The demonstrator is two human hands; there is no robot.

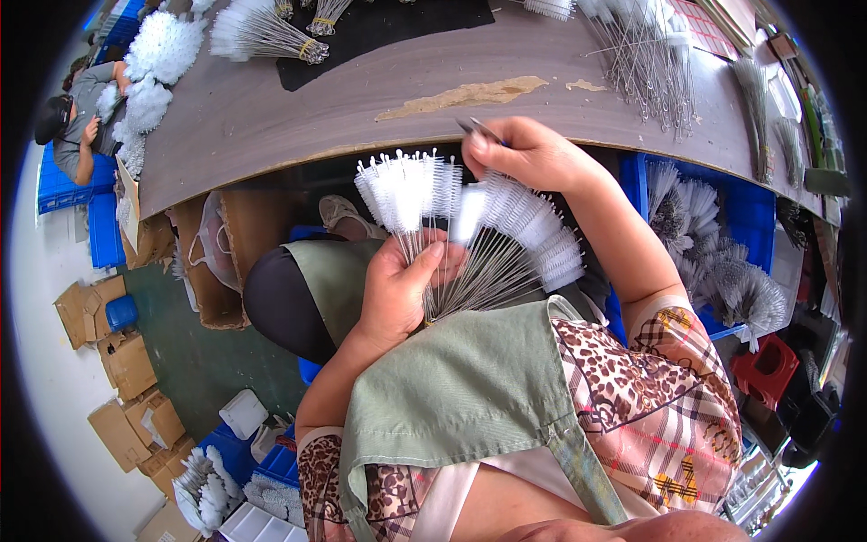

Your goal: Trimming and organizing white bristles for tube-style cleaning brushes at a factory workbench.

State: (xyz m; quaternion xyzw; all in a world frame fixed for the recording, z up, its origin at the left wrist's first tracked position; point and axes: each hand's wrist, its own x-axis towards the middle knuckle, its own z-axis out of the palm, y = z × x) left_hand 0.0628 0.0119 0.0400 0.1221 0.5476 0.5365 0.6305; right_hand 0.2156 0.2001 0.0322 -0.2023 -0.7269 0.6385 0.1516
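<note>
A fan of bottle brushes [397,194] with white bristles and thin wire stems spreads over my lap. My left hand [402,280] is closed round some of the stems, its thumb lying across them. The stems draw together low, against the green apron [461,397]. Above the bristle heads, by the table's edge, my right hand [533,154] pinches a small tool with two dark pointed tips [479,131]; its exact kind is hard to make out. The right hand's fingers are partly hidden behind the palm.
The brown table [343,99] has a worn patch and bundled brushes [271,32] on a black mat. A blue crate [763,212] of brushes stands at right. Cardboard boxes [126,361] line the left wall. Another person [86,117] handles white brushes at far left.
</note>
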